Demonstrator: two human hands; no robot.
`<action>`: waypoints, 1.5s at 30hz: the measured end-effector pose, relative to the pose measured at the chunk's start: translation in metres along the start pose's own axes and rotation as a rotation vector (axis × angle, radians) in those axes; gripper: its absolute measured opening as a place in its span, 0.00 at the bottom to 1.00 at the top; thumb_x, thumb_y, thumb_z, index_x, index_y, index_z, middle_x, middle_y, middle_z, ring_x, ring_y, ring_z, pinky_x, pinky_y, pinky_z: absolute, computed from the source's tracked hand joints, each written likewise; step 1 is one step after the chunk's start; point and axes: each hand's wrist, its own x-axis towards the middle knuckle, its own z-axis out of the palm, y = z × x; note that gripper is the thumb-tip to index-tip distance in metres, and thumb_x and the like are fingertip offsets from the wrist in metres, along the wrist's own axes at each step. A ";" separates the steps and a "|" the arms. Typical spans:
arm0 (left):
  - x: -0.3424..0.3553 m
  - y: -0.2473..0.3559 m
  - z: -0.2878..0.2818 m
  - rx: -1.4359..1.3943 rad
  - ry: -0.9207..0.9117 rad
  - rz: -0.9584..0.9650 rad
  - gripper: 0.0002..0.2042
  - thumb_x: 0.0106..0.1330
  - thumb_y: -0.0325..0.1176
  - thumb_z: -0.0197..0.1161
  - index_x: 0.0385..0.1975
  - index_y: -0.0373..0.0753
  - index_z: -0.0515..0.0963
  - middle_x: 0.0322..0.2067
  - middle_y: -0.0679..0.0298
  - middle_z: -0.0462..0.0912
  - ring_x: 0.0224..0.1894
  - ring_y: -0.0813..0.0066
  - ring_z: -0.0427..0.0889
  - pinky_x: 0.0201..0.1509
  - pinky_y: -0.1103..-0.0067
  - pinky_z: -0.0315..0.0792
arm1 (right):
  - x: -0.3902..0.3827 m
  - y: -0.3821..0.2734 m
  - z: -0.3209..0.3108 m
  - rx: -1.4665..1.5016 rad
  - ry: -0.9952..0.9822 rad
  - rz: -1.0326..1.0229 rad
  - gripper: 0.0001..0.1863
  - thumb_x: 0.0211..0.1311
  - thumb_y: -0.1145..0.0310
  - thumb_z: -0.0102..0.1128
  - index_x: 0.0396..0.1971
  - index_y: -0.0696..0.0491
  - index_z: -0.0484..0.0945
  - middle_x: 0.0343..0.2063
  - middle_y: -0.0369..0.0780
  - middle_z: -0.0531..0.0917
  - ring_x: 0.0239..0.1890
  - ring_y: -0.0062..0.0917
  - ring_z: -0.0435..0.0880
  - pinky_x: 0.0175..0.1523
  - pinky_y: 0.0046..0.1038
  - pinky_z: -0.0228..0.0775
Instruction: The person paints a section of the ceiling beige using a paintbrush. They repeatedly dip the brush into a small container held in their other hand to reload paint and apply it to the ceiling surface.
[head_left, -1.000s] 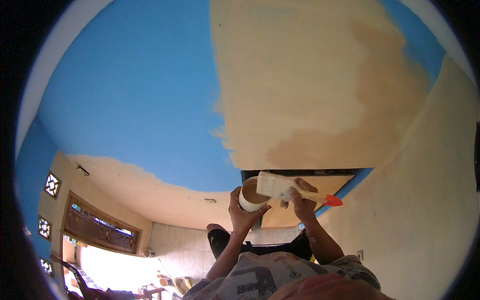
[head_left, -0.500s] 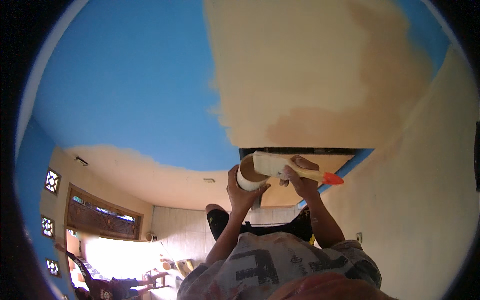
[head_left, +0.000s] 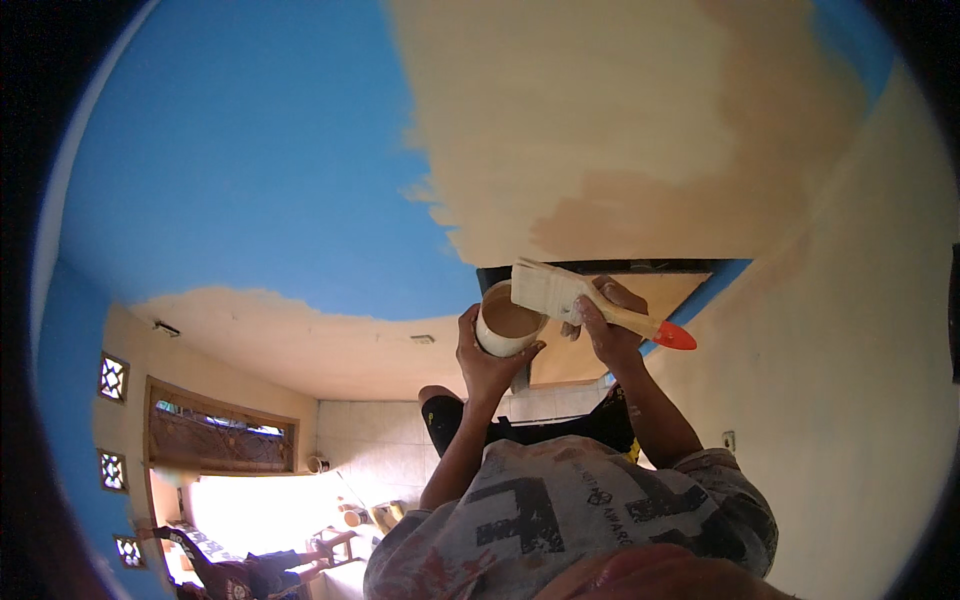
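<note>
My left hand point(head_left: 484, 372) is closed around a white paint cup point(head_left: 500, 343) with light brown paint inside. The cup tilts so that its mouth shows. In my right hand point(head_left: 617, 325) is a wide flat paintbrush point(head_left: 545, 289) with a wooden handle and a red end. Its pale, paint-coated bristles point left, overlapping the cup's right rim; whether they touch it I cannot tell. Above my hands spreads a surface part blue point(head_left: 260, 170), part beige point(head_left: 560, 110), with a ragged border and darker tan patches at the right.
Behind my hands is a dark-edged panel point(head_left: 660, 300) with a blue strip. A pale wall point(head_left: 860, 350) rises at the right. At lower left, another person point(head_left: 235, 575) is near a bright doorway point(head_left: 255, 510), a wooden stool point(head_left: 338, 547) and a small bucket point(head_left: 354, 517).
The brush has risen slightly relative to the cup, and more of the paint inside shows. Both hands appear a little higher in view as the view has shifted.
</note>
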 end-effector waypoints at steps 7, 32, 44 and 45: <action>-0.001 -0.004 0.004 -0.040 -0.002 -0.007 0.43 0.34 0.38 0.84 0.54 0.38 0.66 0.45 0.53 0.79 0.47 0.62 0.81 0.50 0.70 0.77 | 0.006 -0.005 -0.006 -0.172 -0.013 0.033 0.05 0.59 0.78 0.59 0.24 0.62 0.76 0.23 0.40 0.79 0.23 0.20 0.79 0.28 0.21 0.72; -0.005 -0.019 0.006 -0.032 -0.026 -0.107 0.43 0.36 0.36 0.83 0.56 0.36 0.65 0.47 0.53 0.79 0.50 0.61 0.79 0.52 0.69 0.75 | 0.243 -0.063 -0.198 -0.481 0.564 -0.616 0.13 0.59 0.68 0.67 0.32 0.65 0.79 0.29 0.40 0.84 0.24 0.21 0.84 0.31 0.23 0.81; -0.009 -0.023 0.001 -0.090 -0.048 -0.120 0.41 0.38 0.34 0.82 0.55 0.36 0.66 0.46 0.54 0.79 0.50 0.63 0.79 0.53 0.69 0.75 | 0.240 -0.051 -0.204 -1.027 0.616 -0.851 0.07 0.59 0.67 0.66 0.30 0.54 0.80 0.24 0.35 0.81 0.26 0.21 0.81 0.33 0.24 0.75; -0.010 -0.020 0.001 -0.058 -0.038 -0.133 0.41 0.38 0.33 0.82 0.55 0.36 0.66 0.47 0.55 0.79 0.50 0.64 0.79 0.53 0.70 0.75 | 0.247 -0.041 -0.175 -1.109 0.608 -0.976 0.06 0.59 0.67 0.66 0.31 0.53 0.80 0.24 0.34 0.81 0.27 0.20 0.80 0.34 0.24 0.74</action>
